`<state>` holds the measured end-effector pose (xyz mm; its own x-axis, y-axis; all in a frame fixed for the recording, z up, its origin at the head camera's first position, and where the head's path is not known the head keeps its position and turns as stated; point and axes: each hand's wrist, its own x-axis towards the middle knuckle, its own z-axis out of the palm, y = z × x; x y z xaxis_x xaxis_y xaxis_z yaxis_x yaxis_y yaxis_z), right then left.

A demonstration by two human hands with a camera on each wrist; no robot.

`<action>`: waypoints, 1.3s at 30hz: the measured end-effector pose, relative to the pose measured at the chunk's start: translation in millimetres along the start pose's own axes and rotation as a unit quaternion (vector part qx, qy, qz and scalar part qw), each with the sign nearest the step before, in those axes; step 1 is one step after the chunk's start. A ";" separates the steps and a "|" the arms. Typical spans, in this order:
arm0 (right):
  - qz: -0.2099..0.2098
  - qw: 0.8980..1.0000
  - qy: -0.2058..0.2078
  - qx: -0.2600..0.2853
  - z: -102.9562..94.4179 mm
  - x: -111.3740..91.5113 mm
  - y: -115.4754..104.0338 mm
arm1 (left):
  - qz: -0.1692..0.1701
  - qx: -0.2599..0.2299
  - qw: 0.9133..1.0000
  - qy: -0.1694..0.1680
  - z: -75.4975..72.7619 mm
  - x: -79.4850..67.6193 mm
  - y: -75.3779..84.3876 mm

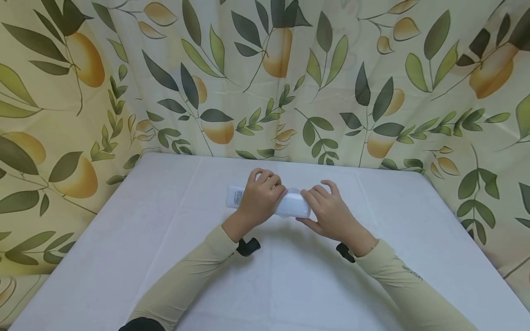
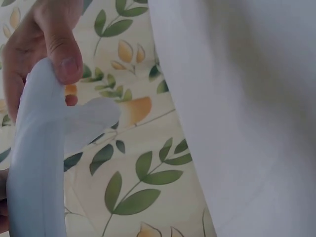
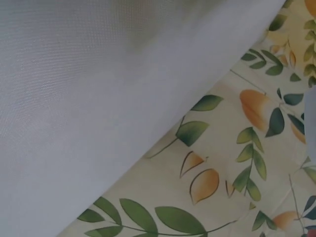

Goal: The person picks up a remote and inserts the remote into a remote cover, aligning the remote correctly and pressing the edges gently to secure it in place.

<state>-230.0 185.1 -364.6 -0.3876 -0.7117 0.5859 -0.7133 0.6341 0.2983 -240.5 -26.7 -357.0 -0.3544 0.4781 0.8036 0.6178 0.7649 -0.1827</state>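
Note:
Above the white tabletop is a long, smooth white plastic container (image 1: pixel 293 206) with rounded edges and a printed label (image 1: pixel 238 197) near its left end. My left hand (image 1: pixel 260 196) grips it around the middle from above, covering part of it. At its right end, my right hand (image 1: pixel 331 211) pinches it with the thumb below and fingers above. The left wrist view shows the right thumb (image 2: pixel 68 66) against the container's end. A thin translucent flap or strip (image 2: pixel 96 118) juts from its side there. What the container holds cannot be seen.
A white cloth (image 1: pixel 223 285) covers the table. Behind and at both sides hangs a curtain (image 1: pixel 256 82) printed with leaves and yellow fruit. Dark wrist devices (image 1: pixel 248 247) sit under both wrists. A pale edge (image 3: pixel 311 123) shows at the right wrist view's border.

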 end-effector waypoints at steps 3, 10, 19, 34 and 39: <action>-0.011 1.000 0.006 0.023 2.7 -0.4 1.7 | -0.006 -0.030 1.000 0.006 2.1 -0.2 1.5; -0.030 0.998 0.011 0.052 9.5 0.2 1.7 | -0.022 -0.071 0.997 -0.002 5.1 -0.4 5.4; -0.018 0.999 0.005 0.049 15.6 -5.4 -2.4 | -0.039 -0.084 0.996 -0.015 7.3 -2.8 9.3; 0.002 0.997 0.071 0.014 8.9 -7.4 10.3 | -0.003 -0.036 0.995 -0.088 -1.2 -12.7 -7.1; 0.007 0.997 0.076 0.004 1.8 -3.8 16.3 | 0.052 0.008 0.991 -0.126 -3.8 -17.0 -20.6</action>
<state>-241.2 197.6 -363.3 -0.3050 -0.6483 0.6976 -0.7139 0.6405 0.2831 -244.5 -52.2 -364.7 -0.4556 0.6456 0.6129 0.6500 0.7117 -0.2665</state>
